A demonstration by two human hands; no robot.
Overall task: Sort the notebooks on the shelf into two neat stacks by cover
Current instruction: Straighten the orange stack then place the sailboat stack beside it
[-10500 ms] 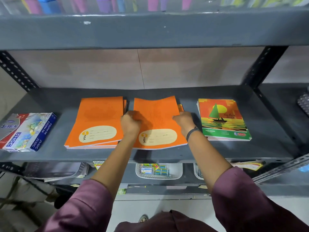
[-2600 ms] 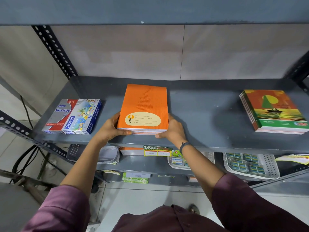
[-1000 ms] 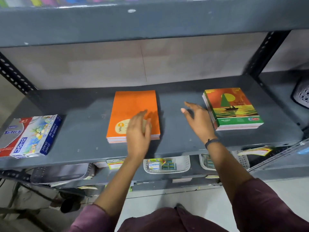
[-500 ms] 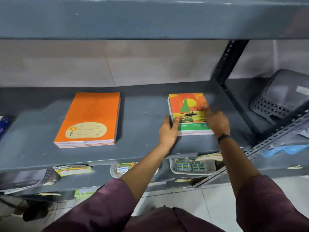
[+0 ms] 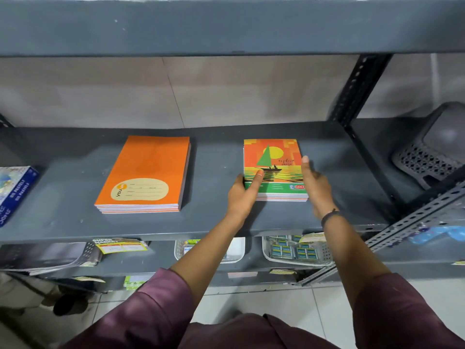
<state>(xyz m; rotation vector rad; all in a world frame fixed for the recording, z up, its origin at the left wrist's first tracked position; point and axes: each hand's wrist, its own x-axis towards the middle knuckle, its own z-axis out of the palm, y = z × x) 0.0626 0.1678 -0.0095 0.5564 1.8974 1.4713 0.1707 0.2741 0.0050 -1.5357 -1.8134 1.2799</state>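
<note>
Two stacks lie on the grey shelf (image 5: pixel 216 157). The orange notebook stack (image 5: pixel 148 170) sits left of centre, squared up, with nothing touching it. The sailboat-cover notebook stack (image 5: pixel 275 157) sits right of centre. My left hand (image 5: pixel 242 195) presses against that stack's left front corner, with the thumb lying on the top cover. My right hand (image 5: pixel 314 185) lies flat along its right edge, fingers extended. Both hands clamp the stack from its sides while it rests on the shelf.
A blue oil-pastel box (image 5: pixel 13 192) lies at the shelf's far left. A black upright post (image 5: pixel 357 91) divides off the right bay, where a grey plastic basket (image 5: pixel 435 152) sits. White baskets of small packets (image 5: pixel 297 250) fill the lower shelf.
Over the last second both hands left the orange stack and moved right to the sailboat stack. Since half a second ago they hold its sides and the stack sits a little straighter.
</note>
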